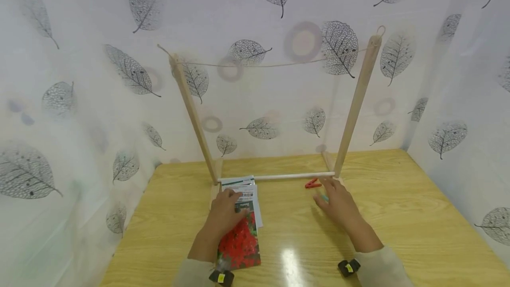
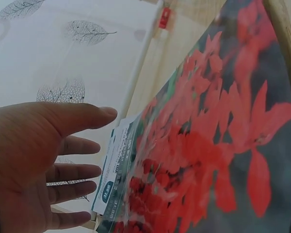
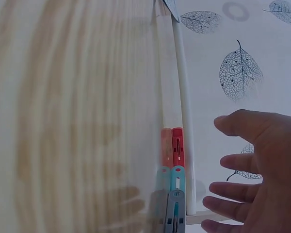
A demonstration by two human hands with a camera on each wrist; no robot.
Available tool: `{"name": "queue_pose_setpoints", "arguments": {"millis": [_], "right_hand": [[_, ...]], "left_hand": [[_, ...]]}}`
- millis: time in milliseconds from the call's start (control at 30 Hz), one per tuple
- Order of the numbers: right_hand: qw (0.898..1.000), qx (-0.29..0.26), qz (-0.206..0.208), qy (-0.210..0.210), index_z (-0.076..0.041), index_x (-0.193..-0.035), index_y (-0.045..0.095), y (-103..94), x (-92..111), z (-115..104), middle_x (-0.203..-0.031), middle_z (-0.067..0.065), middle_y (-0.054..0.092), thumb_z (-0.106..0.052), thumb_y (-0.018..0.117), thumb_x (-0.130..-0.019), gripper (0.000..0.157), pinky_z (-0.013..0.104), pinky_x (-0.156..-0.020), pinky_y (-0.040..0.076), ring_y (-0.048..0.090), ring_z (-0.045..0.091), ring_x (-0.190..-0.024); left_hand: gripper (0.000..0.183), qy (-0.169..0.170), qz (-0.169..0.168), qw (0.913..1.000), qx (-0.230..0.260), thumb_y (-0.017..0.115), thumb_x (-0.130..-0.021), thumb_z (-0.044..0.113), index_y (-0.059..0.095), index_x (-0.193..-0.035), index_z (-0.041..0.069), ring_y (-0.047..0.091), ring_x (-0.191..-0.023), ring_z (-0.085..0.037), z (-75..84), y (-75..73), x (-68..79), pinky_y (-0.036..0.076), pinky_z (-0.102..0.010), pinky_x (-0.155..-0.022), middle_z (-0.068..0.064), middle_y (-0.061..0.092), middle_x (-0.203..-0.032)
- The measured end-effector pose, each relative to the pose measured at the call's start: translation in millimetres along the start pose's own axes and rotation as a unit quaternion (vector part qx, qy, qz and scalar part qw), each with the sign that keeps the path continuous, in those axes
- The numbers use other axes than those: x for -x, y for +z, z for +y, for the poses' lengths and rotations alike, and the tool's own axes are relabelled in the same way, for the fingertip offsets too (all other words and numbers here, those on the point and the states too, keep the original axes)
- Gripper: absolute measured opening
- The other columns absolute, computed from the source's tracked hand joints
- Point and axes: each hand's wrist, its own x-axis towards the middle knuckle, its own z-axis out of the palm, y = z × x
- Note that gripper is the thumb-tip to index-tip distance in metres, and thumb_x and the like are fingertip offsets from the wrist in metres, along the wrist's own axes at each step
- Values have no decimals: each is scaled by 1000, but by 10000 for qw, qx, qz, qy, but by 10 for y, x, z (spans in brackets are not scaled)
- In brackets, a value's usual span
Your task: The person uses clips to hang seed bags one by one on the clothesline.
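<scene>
Sheeting [image 1: 215,8] printed with leaves [image 1: 340,48] rises behind a glossy wood-grain table [image 1: 398,207].

Red-flowered packet [image 1: 241,243], red clothespin [image 1: 312,184], leaf-patterned backdrop [image 1: 271,94]

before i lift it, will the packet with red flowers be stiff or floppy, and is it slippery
The packet with red flowers looks thin, so it is probably light and may flex. Its shiny front suggests it could be slippery. Since it overlaps the white packets, pushing it might drag them along.
</scene>
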Motion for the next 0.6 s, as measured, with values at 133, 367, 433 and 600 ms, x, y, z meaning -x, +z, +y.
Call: {"name": "queue_pose_setpoints", "arguments": {"millis": [133, 367, 433, 600], "right_hand": [[9997, 25, -208, 133, 5, -143, 49, -16, 24, 3, -139, 32, 51, -27, 66, -98, 58, 67, -100, 45, 52, 53, -124], [9990, 75, -359, 238, 5, -140, 52, -29, 38, 24, -138, 30, 52, -26, 65, -99, 54, 66, -100, 46, 53, 52, -123], [9990, 64, -334, 294, 5, -139, 54, -28, 35, 35, -137, 30, 53, -24, 65, -99, 51, 66, -99, 46, 53, 52, -122], [9988, 123, -213, 422, 6, -135, 57, -26, 37, 74, -133, 33, 54, -17, 66, -97, 45, 65, -98, 48, 54, 53, -120]], "left_hand": [[57, -25, -68, 10000, -14, 77, -88, 35, 63, -133, 5, 55, -120, -40, 1, 5, 14, 46, -60, -98, -21, 59, -130], [58, -99, -150, 9997, -135, 79, -84, 34, 64, -132, 4, 56, -118, -39, -2, 23, 33, 47, -59, -94, -21, 60, -129], [59, -112, -180, 9996, -207, 79, -84, 35, 65, -131, 4, 57, -116, -38, -10, 35, 37, 47, -57, -93, -19, 61, -127], [58, -107, -230, 9990, -355, 82, -82, 37, 67, -128, 6, 58, -111, -33, -25, 65, 38, 46, -54, -90, -15, 62, -122]]}}
